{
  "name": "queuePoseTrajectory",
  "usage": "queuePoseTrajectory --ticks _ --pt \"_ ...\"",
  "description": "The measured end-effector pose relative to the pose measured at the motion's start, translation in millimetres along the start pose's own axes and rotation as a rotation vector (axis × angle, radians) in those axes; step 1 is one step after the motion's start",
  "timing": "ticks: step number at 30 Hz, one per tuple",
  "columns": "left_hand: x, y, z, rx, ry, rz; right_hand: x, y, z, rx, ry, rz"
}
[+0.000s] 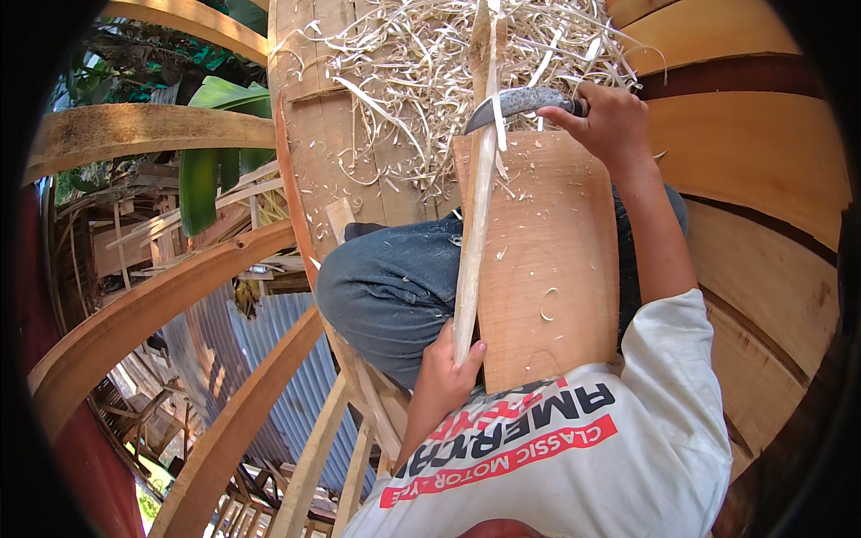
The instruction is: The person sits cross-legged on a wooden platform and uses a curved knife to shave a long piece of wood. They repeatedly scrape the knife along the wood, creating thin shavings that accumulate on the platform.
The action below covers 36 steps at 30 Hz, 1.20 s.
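My left hand [445,372] is closed round the near end of a long pale wooden strip [473,238]. The strip runs away from me along the left side of a flat wooden board [552,260] resting over my lap. Out at the far end of the board, my right hand [605,123] grips the dark handle of a curved knife [518,103]. Its blade points left and lies across the strip, where a thin pale shaving [499,125] stands along the wood. The strip's far end reaches over a heap of shavings.
Curly wood shavings [404,67] cover the planks [327,170] beyond my legs. Curved wooden ribs [170,309] rise on the left, with corrugated metal sheets [278,359] and green leaves [202,179] past them. Broad planks [744,148] form a wall on the right.
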<state>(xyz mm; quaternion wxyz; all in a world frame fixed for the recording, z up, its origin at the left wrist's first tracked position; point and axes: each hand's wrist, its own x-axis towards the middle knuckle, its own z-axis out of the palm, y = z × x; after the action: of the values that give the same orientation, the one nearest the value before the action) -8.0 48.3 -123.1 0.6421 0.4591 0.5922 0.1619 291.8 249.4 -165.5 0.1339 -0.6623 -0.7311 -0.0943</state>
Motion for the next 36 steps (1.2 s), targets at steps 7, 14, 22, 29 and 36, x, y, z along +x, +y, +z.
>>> queuePoseTrajectory --ticks 7,14,22,29,36 --pt "-5.9 -18.2 4.6 0.177 -0.054 -0.003 36.1 85.6 -42.3 0.071 -0.082 0.616" --pt "-6.1 -9.8 14.6 0.008 0.084 0.127 -36.1 29.2 -59.4 0.41 -0.251 0.545" --pt "-44.8 -6.2 28.3 0.443 0.168 0.044 -93.1 12.5 -65.2 0.892 -0.314 0.675" --pt "-70.6 -6.8 30.9 0.887 0.043 0.076 -117.0 -8.7 -50.9 0.819 -0.291 0.525" --pt "-58.5 108.7 16.9 1.22 0.096 0.28 -117.6 -19.7 -83.8 0.671 -0.407 0.252"
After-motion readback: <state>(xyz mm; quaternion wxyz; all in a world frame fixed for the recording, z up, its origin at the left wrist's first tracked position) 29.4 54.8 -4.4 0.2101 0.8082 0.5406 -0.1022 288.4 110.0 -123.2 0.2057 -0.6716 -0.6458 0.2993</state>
